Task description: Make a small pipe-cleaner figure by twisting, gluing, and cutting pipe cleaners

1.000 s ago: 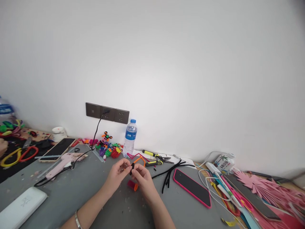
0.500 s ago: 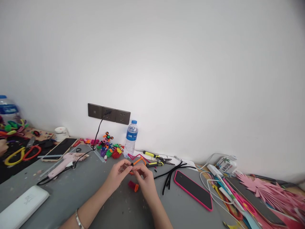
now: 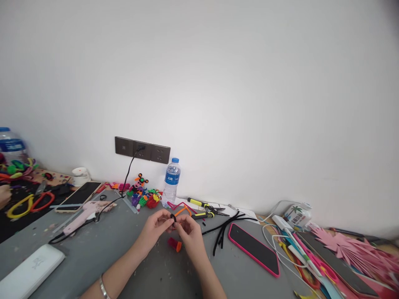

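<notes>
Between my two hands is a short curled piece of black pipe cleaner (image 3: 173, 217). My left hand (image 3: 156, 228) pinches it from the left with thumb and forefinger. From the other side my right hand (image 3: 190, 233) closes its fingertips on the same piece. Just below the fingers, a small dark-red and orange fuzzy piece (image 3: 173, 244) lies on the grey table (image 3: 149, 274). Behind the right hand are a bent orange pipe cleaner (image 3: 187, 209) and scissors with yellow and black handles (image 3: 204, 215). Several black pipe cleaners (image 3: 222, 231) fan out to the right.
A water bottle (image 3: 171, 182) stands by the wall beside colourful pipe-cleaner figures (image 3: 146, 196). Leftward lie a pink glue gun (image 3: 79, 218) with its cord and a white box-like object (image 3: 33, 270). A pink-cased phone (image 3: 254, 250) lies right. Another person's hand (image 3: 4, 196) shows far left.
The black piece now shows as a small curl between the fingertips, where before only a dark tip was visible. Both hands stay nearly in place, and the view has shifted slightly.
</notes>
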A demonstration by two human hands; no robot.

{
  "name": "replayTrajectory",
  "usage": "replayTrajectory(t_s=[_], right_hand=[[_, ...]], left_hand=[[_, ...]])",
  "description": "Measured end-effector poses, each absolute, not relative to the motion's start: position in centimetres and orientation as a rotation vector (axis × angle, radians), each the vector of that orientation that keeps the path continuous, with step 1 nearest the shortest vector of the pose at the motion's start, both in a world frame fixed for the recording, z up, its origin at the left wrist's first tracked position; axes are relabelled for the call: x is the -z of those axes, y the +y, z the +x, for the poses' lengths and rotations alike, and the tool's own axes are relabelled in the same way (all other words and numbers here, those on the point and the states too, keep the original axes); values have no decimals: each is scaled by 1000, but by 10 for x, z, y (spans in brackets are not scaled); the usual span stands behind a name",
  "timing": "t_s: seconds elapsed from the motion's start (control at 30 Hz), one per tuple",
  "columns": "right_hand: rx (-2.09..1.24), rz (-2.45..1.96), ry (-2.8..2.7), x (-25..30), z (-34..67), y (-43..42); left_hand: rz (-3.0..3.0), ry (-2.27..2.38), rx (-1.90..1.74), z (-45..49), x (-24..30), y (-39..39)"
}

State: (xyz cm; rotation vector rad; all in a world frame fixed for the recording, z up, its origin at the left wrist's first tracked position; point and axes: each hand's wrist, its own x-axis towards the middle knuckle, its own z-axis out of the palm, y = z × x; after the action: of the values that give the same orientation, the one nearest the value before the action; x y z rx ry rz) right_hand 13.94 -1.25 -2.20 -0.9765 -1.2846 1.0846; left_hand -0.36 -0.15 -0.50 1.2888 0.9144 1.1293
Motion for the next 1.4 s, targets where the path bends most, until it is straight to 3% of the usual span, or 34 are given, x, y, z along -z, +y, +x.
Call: replayTrajectory(t_s=[1.1, 1.4], right_hand=[[-1158, -947, -1228, 19, 139, -12], [-1132, -939, -1365, 20, 140, -15]], left_hand=[[1583, 1036, -1035, -6, 11, 2], [1426, 1039, -1110, -6, 12, 3]])
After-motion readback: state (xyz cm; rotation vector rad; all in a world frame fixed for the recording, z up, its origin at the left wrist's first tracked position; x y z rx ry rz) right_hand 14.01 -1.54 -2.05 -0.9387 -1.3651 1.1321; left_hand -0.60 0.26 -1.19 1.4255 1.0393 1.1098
